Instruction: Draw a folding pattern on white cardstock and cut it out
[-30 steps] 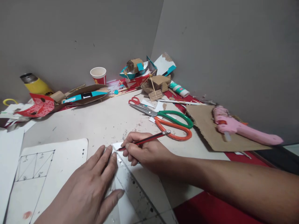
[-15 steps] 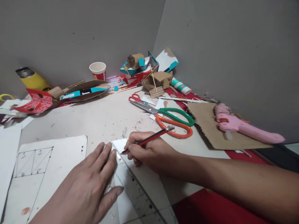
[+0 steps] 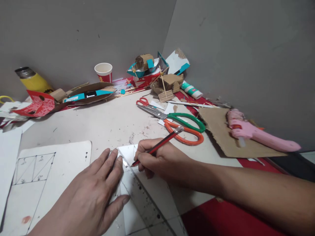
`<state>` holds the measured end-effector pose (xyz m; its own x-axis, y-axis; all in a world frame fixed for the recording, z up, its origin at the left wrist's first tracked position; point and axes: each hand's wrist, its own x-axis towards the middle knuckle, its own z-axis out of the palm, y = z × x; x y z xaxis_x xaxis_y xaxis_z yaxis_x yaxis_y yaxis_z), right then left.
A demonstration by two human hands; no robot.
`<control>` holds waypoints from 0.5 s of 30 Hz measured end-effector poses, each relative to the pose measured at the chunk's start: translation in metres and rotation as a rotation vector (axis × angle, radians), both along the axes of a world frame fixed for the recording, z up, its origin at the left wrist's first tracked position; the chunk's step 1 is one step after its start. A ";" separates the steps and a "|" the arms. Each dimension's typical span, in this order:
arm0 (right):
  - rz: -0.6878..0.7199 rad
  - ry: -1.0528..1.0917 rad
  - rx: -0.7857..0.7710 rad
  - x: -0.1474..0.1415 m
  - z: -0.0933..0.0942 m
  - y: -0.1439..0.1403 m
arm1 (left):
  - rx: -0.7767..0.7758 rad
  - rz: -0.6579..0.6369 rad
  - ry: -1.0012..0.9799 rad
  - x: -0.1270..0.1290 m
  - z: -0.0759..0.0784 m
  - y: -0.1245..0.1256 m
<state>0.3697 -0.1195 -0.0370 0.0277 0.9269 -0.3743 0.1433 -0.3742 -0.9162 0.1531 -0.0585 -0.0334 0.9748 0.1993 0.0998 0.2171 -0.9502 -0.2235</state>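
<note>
Far left of the left hand, at the counter's back edge: yellow flask [image 3: 33,80], tilted; red carton [image 3: 36,104] beside it. Nearer, just left of that hand: white card [image 3: 61,164] with a pencilled grid of triangles. Left hand [image 3: 91,196]: flat, fingers spread and together pressing down on the clear ruler [image 3: 145,200], not closed round anything. The ruler lies on a white sheet [image 3: 157,190], long axis running from the fingertips diagonally toward the near right. Right hand [image 3: 157,160]: just right of the left, fingers closed in a writing grip on a red-and-black pencil [image 3: 157,146]; tip down at the ruler's edge, close by the left fingertips, shaft slanting up and away to the right. The pencil tip lies nearer the right hand; the ruler's far end lies under the left. Behind both hands: paper cup [image 3: 103,71], cardboard model scraps [image 3: 157,77]. Beyond the right hand: scissors [image 3: 177,124], green and orange handles, blades pointing back left. Right of that hand: glue tube [image 3: 190,90], cardboard sheet [image 3: 221,134], pink glue gun [image 3: 256,134] lying on it. Counter [image 3: 98,126] pale, with red cloth [image 3: 221,223] showing under the right forearm.
</note>
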 end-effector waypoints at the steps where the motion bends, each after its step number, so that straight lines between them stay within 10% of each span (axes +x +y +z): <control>1: 0.009 0.008 -0.004 0.001 -0.001 -0.001 | -0.002 0.002 0.002 0.000 0.000 0.000; 15: 0.058 -0.013 -0.042 0.006 0.007 0.002 | 0.002 -0.018 -0.017 0.001 0.000 0.000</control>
